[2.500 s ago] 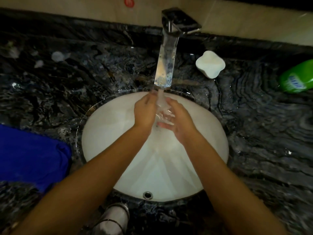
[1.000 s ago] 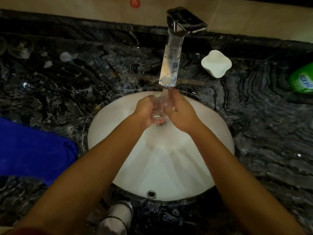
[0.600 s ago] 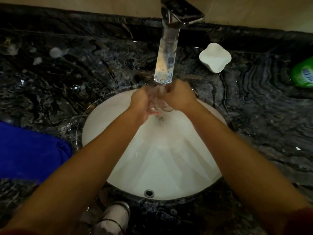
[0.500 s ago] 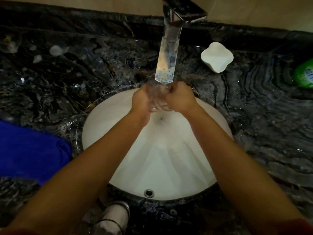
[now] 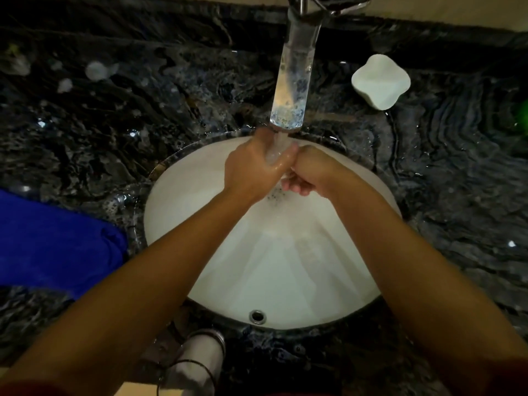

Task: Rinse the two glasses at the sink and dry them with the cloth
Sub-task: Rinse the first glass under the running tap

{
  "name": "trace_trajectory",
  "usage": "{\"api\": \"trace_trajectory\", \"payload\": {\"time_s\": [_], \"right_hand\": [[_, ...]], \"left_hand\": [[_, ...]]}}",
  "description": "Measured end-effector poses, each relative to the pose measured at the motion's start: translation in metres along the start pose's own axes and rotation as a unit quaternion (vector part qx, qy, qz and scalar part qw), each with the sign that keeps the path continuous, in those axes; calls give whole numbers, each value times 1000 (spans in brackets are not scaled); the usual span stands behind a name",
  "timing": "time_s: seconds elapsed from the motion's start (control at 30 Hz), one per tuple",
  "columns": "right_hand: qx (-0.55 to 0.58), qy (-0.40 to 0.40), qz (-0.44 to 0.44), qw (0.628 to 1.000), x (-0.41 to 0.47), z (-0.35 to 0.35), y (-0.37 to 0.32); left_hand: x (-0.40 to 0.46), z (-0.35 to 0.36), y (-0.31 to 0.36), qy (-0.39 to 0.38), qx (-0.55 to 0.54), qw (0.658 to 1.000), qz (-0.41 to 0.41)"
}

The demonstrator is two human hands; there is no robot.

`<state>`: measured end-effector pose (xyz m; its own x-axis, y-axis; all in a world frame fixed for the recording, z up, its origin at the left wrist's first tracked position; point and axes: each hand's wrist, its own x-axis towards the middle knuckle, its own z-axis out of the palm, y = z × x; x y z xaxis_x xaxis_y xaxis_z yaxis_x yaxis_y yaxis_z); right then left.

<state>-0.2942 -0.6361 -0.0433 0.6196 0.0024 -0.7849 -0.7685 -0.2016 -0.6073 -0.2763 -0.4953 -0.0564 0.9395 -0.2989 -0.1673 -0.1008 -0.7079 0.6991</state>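
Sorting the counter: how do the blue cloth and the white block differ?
The cloth is blue, the block white. The cloth is rumpled and left of the basin; the block is rounded, looks smaller and sits right of the tap. Both rest on the dark counter.

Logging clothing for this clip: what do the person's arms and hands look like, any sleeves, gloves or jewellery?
Both forearms are bare up to the frame's bottom edge, where a strip of dark red sleeve shows at each lower corner. The left hand and right hand wear no gloves; both look wet. No rings, watch or bracelets show on the visible parts.
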Motion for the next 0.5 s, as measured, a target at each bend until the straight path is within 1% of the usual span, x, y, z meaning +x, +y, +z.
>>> {"api": "trace_trajectory", "payload": {"time_s": [0.03,0.07,0.13,0.17,0.2,0.23,0.27,0.3,0.33,0.4,0.43,0.5], "right_hand": [[-82,17,-20,996,1,-1,-1],[-174,28,-42,984,5,-2,-3],[-335,58,-89,936,16,0,-2],[-370,76,-119,918,22,3,1],[-361,84,-144,917,26,7,3],[-322,86,-165,928,30,12,5],[-273,79,-164,945,27,14,6],[-233,70,-156,957,25,15,9],[-208,56,-147,965,24,15,9],[-135,36,-136,981,21,12,14],[-92,49,-132,986,25,13,13],[-2,120,-102,988,26,14,7]], "left_hand": [[2,1,5,-10,-3,1000,-6],[3,1,6,-28,-27,999,-18],[7,3,5,-104,-87,989,-57],[12,2,4,-151,-106,979,-88],[16,1,1,-192,-130,965,-124],[18,-2,-1,-227,-172,946,-153],[20,-1,-4,-258,-223,924,-173],[20,1,-5,-271,-271,905,-185],[18,2,-6,-266,-301,894,-197],[14,10,-4,-230,-335,885,-225],[13,14,-5,-206,-333,889,-238],[10,17,-4,-156,-323,893,-273]]}}
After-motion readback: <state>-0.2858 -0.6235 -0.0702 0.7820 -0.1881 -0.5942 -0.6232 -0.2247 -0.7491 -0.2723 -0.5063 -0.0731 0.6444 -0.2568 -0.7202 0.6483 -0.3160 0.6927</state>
